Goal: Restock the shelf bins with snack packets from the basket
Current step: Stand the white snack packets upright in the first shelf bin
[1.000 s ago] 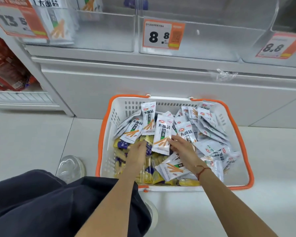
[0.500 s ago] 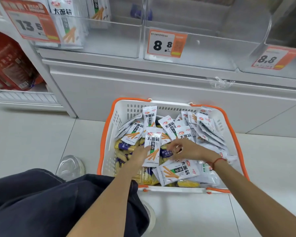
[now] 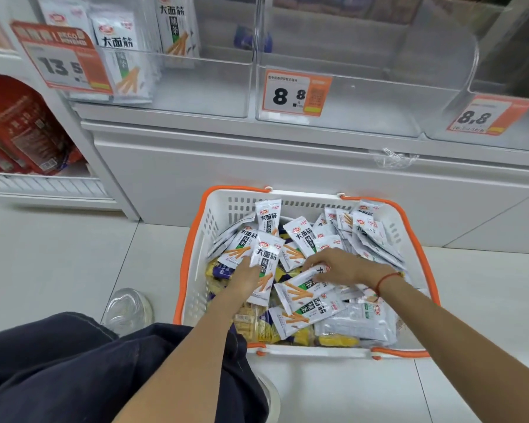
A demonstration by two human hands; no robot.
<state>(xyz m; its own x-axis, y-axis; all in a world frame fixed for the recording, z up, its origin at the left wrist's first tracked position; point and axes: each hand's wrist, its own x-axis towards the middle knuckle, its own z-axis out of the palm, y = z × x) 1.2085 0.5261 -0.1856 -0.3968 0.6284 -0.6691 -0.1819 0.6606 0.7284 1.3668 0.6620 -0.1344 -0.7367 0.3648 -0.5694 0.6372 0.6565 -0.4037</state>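
A white basket with orange rim (image 3: pixel 422 254) stands on the floor, filled with several white snack packets over yellow and purple ones. My left hand (image 3: pixel 247 275) holds one white packet (image 3: pixel 264 264) upright in the basket's left half. My right hand (image 3: pixel 345 265) lies over the middle of the pile, its fingers pinching the top end of another white packet (image 3: pixel 300 290) that lies flat. Above, a clear shelf bin (image 3: pixel 196 87) on the left holds a few of the same white packets (image 3: pixel 126 62).
The clear middle bin (image 3: pixel 364 99) and the right bin (image 3: pixel 507 117) carry orange 8.8 price tags. Red packages (image 3: pixel 19 126) fill a shelf at far left. My dark trouser leg (image 3: pixel 58 367) and a shoe (image 3: pixel 129 309) sit left of the basket on the white tiled floor.
My left hand has picked up a white packet and holds it upright. My right hand moved right across the pile onto another packet. The view tilted up toward the bins.
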